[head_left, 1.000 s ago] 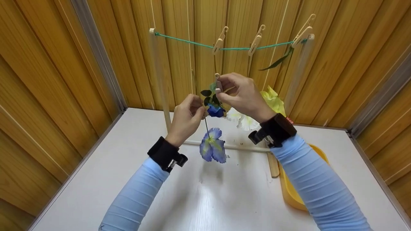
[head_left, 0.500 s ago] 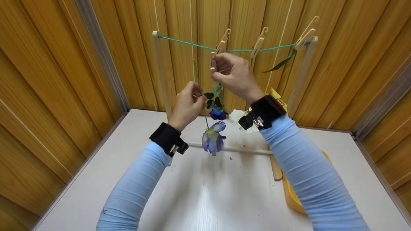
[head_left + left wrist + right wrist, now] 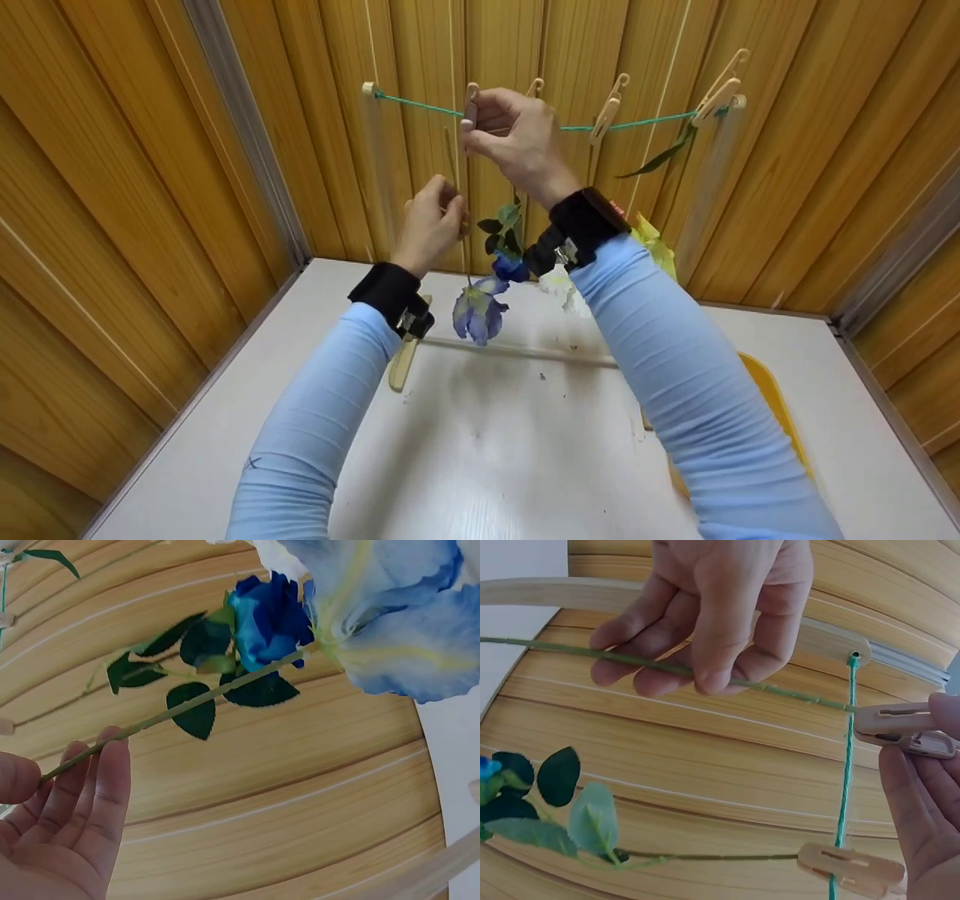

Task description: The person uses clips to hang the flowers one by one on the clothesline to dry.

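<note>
My left hand [image 3: 433, 225] pinches the thin green stem [image 3: 169, 712] of a purple-blue artificial iris [image 3: 480, 311], whose bloom hangs downward. With my right hand [image 3: 517, 135] I pinch a beige clothespin [image 3: 889, 718] at the green cord [image 3: 420, 103], left of the other pegs. In the right wrist view the stem's upper end meets the clothespin's tip, right at the cord. Close by, a blue rose [image 3: 266, 622] hangs head-down; its stem runs to another clothespin [image 3: 847, 866] on the cord. That peg is partly behind my right hand in the head view.
Further right on the cord, a clothespin [image 3: 609, 112] and another peg [image 3: 718, 101] with a long green leaf [image 3: 660, 157] are clipped. White petals [image 3: 556, 283] and a yellow flower [image 3: 656, 244] hang low. A yellow tray [image 3: 776, 405] lies partly under my right arm.
Both hands have risen, the right one also moving left, bringing its clothespin from beside the blue rose up to the cord. The iris has lifted and shifted slightly left.
</note>
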Motion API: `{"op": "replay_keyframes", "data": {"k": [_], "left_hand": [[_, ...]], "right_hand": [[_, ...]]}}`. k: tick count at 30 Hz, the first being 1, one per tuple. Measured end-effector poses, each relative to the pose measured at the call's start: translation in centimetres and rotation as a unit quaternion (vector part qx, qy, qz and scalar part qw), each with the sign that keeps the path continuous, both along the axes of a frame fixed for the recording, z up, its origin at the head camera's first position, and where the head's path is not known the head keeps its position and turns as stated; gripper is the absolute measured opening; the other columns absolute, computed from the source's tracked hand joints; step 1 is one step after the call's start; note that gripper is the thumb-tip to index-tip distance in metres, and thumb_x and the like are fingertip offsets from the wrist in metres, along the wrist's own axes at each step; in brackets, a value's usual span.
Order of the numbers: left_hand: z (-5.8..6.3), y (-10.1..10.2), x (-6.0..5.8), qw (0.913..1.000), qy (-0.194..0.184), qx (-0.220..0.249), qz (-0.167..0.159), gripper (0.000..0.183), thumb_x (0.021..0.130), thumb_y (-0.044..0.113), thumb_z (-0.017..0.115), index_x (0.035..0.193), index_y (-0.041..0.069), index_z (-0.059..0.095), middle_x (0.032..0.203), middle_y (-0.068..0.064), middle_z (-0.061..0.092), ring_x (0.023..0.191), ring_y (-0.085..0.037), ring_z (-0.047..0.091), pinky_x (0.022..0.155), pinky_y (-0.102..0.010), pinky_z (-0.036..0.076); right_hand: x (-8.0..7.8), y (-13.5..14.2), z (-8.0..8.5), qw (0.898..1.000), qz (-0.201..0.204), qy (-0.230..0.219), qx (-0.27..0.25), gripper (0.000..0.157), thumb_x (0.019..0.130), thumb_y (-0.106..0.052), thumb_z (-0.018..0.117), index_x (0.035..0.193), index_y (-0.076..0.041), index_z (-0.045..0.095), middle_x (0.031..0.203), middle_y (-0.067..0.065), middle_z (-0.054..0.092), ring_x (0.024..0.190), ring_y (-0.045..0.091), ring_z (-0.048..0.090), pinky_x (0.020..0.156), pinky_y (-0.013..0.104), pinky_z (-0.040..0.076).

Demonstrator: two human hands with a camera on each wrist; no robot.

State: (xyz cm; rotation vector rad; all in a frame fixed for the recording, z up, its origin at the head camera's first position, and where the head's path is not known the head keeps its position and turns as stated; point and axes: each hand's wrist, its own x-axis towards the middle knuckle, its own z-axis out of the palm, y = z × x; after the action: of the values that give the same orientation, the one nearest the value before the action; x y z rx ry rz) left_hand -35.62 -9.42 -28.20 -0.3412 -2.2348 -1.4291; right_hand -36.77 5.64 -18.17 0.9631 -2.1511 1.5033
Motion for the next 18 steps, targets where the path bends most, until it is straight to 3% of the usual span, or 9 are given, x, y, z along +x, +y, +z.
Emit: {"op": "replay_keyframes", "data": {"k": [9,18], "left_hand": [[1.1,-1.2,-1.5,0.9970,-0.033,-0.039,0.058,0.010,0.105,0.006,0.050,0.102,0.001,0.058,0.088,-0.013,0.067,0.072,-0.025,0.070,0.062,-0.024,0.056],[2.0,-1.3,-2.2,0.9948,-0.055,-0.049,0.070,0.015,0.106,0.008,0.051,0.112,-0.001,0.062,0.092,-0.012,0.066,0.074,-0.022,0.069,0.065,-0.025,0.056]], "right_hand": [[-1.3,-1.4,0.9,0.999,-0.017,-0.017,-0.040,0.026,0.091,-0.002,0.076,0.116,0.002,0.072,0.110,0.014,0.074,0.101,0.020,0.070,0.094,0.026,0.054],[-2.3,-2.4,1.5,0.996,-0.041,-0.032,-0.076,0.021,0.091,0.002,0.074,0.112,0.002,0.072,0.104,0.011,0.075,0.095,0.017,0.072,0.088,0.025,0.057]]}}
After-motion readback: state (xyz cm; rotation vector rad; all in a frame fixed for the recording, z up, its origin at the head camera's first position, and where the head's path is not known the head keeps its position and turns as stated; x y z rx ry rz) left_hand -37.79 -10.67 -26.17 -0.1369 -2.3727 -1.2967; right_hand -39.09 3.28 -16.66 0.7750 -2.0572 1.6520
